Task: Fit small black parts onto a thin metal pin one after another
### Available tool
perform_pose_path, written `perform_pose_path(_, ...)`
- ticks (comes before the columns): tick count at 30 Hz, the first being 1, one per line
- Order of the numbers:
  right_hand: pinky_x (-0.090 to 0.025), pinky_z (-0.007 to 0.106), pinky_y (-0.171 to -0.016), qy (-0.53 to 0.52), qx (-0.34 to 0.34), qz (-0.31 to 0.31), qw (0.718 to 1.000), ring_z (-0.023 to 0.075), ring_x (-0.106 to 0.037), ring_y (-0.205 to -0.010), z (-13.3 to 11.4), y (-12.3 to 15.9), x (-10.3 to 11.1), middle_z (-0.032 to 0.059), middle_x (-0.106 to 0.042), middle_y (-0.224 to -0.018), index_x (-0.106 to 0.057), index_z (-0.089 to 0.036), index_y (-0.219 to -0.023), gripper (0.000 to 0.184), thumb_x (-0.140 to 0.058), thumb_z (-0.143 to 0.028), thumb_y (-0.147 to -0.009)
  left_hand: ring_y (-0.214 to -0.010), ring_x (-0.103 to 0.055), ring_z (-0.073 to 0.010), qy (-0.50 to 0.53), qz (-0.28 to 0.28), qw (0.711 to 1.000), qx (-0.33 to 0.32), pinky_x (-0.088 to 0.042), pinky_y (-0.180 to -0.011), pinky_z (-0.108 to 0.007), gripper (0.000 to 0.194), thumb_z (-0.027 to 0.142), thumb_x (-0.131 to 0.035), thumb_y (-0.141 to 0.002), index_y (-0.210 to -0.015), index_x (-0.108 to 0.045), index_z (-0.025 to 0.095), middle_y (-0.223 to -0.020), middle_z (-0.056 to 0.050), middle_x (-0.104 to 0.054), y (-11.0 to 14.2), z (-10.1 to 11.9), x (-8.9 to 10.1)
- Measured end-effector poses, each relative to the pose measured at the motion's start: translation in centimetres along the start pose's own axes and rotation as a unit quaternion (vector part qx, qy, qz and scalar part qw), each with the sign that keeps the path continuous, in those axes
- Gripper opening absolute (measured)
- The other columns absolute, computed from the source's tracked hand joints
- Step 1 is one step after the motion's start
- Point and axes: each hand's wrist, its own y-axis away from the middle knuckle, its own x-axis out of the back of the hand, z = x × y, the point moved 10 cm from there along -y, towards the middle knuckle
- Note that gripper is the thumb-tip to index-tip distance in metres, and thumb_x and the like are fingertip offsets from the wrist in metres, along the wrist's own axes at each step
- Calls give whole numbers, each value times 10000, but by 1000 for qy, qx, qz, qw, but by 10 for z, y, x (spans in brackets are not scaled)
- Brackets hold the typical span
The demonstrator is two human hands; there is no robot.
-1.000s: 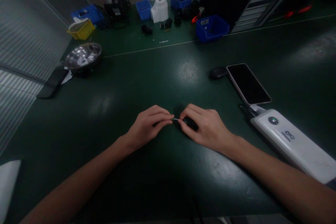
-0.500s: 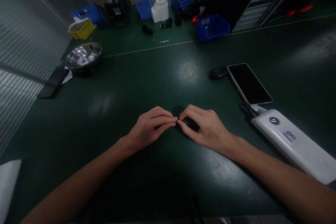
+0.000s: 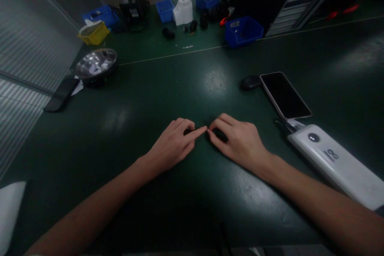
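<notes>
My left hand (image 3: 172, 142) is over the green tabletop (image 3: 150, 92), its index finger stretched out straight and the other fingers bent. Nothing shows in it. The tip of that index finger meets the fingertips of my right hand (image 3: 240, 138), or comes very close to them. Thumb and index finger of my right hand are pinched together. Whatever lies between them, if anything, is too small and dark to make out.
A black mouse (image 3: 250, 83), a phone (image 3: 285, 95) and a white power bank (image 3: 336, 164) lie to the right. Far left stands a metal bowl (image 3: 111, 57) with white scraps. Blue bins (image 3: 243, 38), a yellow bin (image 3: 97, 36) and a white plastic housing (image 3: 183, 11) line the back.
My left index finger has straightened while the thumb drew back from the pinch. Both hands shifted slightly away from me and to the right. My right hand keeps its pinch.
</notes>
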Motion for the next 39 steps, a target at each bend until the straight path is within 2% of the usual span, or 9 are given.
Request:
perform_pose_path(10, -304, 289, -570, 18, -33, -1, 999, 137, -577, -708, 5, 0, 2, 25, -660, -984, -662, -218, -984, 224, -506, -376, -1010, -1095, -564, -216, 86, 17, 996, 31, -489, -970, -410, 608, 164, -532, -997, -1569, -331, 209, -1248, -97, -626, 4, -9, 14)
perform_pose_path(16, -315, 291, -577, 7, -41, 6, 999, 141, -587, -725, 7, 0, 3, 28, -666, -992, -658, -221, -980, 215, -511, -375, -1007, -1099, -592, -213, 114, 28, 993, 29, -514, -967, -399, 304, 189, -587, -980, -1281, -622, 209, -1188, -80, -659, 7, -8, 18)
perform_pose_path(20, -317, 293, -577, 7, -46, 11, 999, 144, -596, -734, 8, 0, 2, 28, -669, -990, -658, -222, -985, 214, -508, -372, -1008, -1203, -573, -228, 104, 75, 991, 48, -521, -1013, -420, 277, 206, -601, -979, -1252, -645, 201, -1290, -95, -629, 0, -6, 15)
perform_pose_path(24, -328, 291, -587, 2, -43, 14, 999, 148, -604, -754, 7, 0, 3, 33, -673, -992, -663, -218, -980, 204, -519, -362, -1000, -1203, -598, -228, 84, 81, 992, 41, -519, -1042, -449, 283, 181, -551, -1003, -1274, -630, 180, -1281, -97, -662, -6, -6, 14)
perform_pose_path(27, -319, 287, -572, -1, -47, 8, 999, 137, -588, -720, 8, 0, 4, 27, -668, -992, -664, -220, -978, 213, -520, -376, -997, -1142, -631, -210, 61, 84, 992, 73, -539, -994, -397, 290, 200, -563, -1002, -1281, -639, 191, -1235, -80, -683, 4, -32, 24)
perform_pose_path(30, -311, 280, -556, -6, -51, 2, 999, 125, -565, -681, 9, 0, 4, 19, -662, -987, -663, -220, -973, 225, -514, -388, -998, -1043, -659, -210, 9, 112, 980, 164, -541, -924, -363, 329, 271, -616, -981, -1299, -651, 199, -1223, -72, -690, 39, -92, 51)
perform_pose_path(32, -311, 279, -559, -8, -50, 3, 999, 127, -567, -691, 9, 0, 4, 23, -663, -986, -663, -218, -969, 221, -516, -381, -996, -933, -660, -201, -56, 145, 957, 245, -525, -893, -361, 382, 341, -624, -976, -1329, -646, 195, -1219, -67, -694, 81, -141, 79)
perform_pose_path(36, -314, 278, -567, -12, -46, 11, 999, 135, -584, -719, 8, 0, 3, 30, -670, -984, -667, -216, -961, 220, -517, -373, -993, -816, -613, -150, -185, 174, 864, 435, -485, -922, -333, 420, 481, -561, -982, -1306, -659, 232, -1191, 7, -694, 195, -227, 134)
perform_pose_path(39, -322, 278, -569, -11, -45, 18, 999, 138, -591, -726, 9, 0, 3, 29, -673, -979, -672, -218, -956, 226, -519, -380, -991, -811, -567, -148, -229, 183, 784, 547, -434, -985, -336, 394, 533, -528, -967, -1230, -676, 280, -936, 53, -673, 273, -261, 163)
